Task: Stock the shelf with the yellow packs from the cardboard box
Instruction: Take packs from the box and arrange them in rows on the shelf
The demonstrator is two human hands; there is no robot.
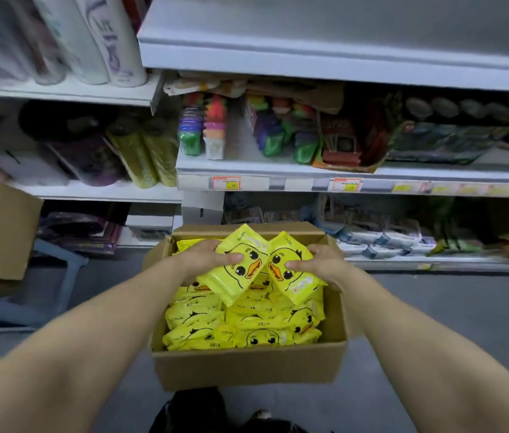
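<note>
Yellow packs (240,271), likely light, soft, slick: one gripped mid-body in left hand (206,259), another in right hand (320,264).

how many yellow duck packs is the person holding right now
2. The left yellow pack is gripped by the left hand, the right yellow pack by the right hand, both raised over the cardboard box. Extra packs may be hidden behind them.
</note>
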